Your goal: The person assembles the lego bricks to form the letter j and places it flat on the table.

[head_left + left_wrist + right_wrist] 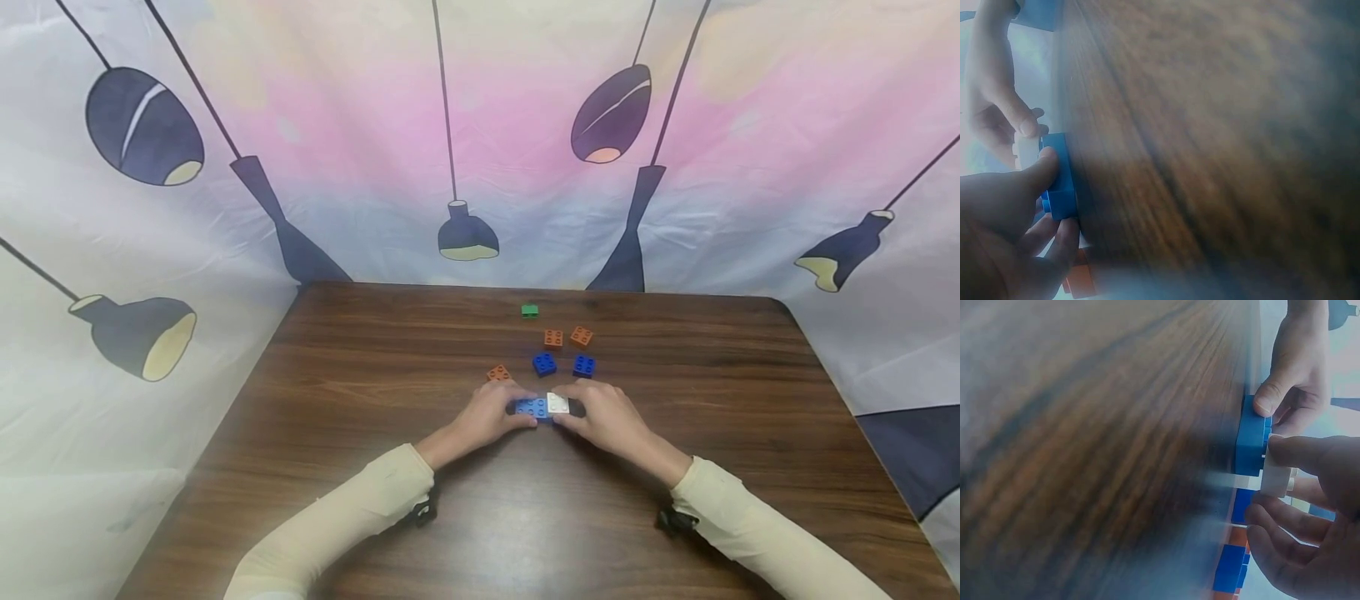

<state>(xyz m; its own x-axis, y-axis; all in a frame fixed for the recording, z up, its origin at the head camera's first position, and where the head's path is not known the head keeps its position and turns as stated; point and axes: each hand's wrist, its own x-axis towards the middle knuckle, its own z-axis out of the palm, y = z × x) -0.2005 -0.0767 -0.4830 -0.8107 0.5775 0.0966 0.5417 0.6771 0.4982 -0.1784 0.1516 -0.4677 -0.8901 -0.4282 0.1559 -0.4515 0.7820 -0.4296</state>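
Observation:
Near the middle of the table, my left hand [487, 414] grips a long light-blue toy brick [532, 407] between thumb and fingers at its left end. My right hand [609, 417] pinches a white toy brick [557, 403] over the blue brick's right end. In the right wrist view the white brick [1275, 475] sits against the studded top of the blue brick [1249, 447], overhanging its end; whether it is fully pressed on I cannot tell. In the left wrist view my left thumb lies on the blue brick's side [1063, 181].
Just beyond the hands lie two dark blue bricks [544, 364] and two orange bricks [553, 337]. Another orange brick [498, 373] lies close to the left fingers. Farther back is a green brick [529, 311]. A printed cloth [390, 150] hangs behind the wooden table [360, 358].

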